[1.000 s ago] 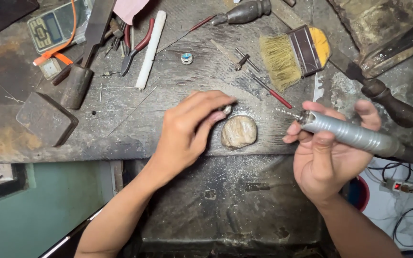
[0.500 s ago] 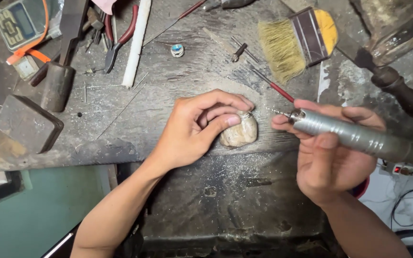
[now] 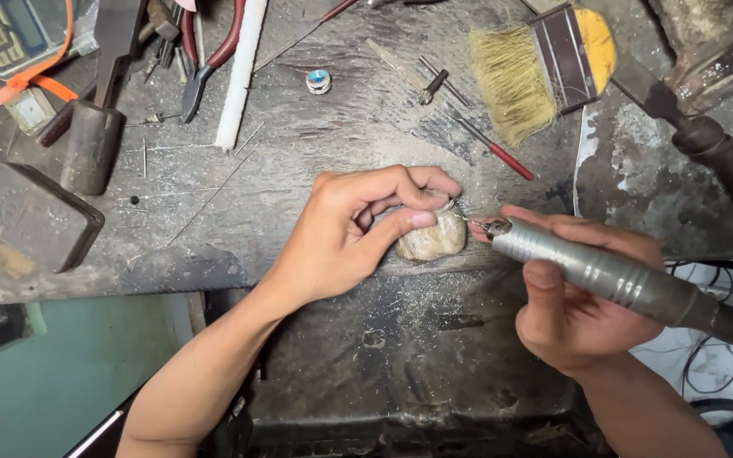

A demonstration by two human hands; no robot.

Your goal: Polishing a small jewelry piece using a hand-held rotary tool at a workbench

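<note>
my left hand [image 3: 345, 242] lies on the worn dark tabletop [image 3: 299, 161], its fingers [image 3: 400, 222] closed together around a small silvery ring [image 3: 444, 203] that i pinch against the top of a pale rounded lump [image 3: 430, 242]. the lump sits on the tabletop close to its front edge, and my thumb presses along its near side. my right hand [image 3: 574, 309] is wrapped tight around a grey metal rotary handpiece [image 3: 604, 276], fingers clamped on the barrel with the thumb across the top. its thin bit [image 3: 474, 224] points left and meets the ring just beside my left fingertips; whether it truly touches the metal is too small to tell. the handpiece's dark cord end runs off past my wrist to the right.

further back lies a flat brush [image 3: 545, 72] with straw-coloured bristles and a yellow handle, and near it a thin tool with a red grip [image 3: 502, 157]. a small blue-and-white ring-shaped piece [image 3: 319, 81] sits well apart from my hands. to the left are a white rod [image 3: 241, 72], red-handled pliers [image 3: 209, 59], a hammer [image 3: 95, 127], a dark metal block [image 3: 36, 219] and a small scale [image 3: 10, 34] in the corner.
</note>
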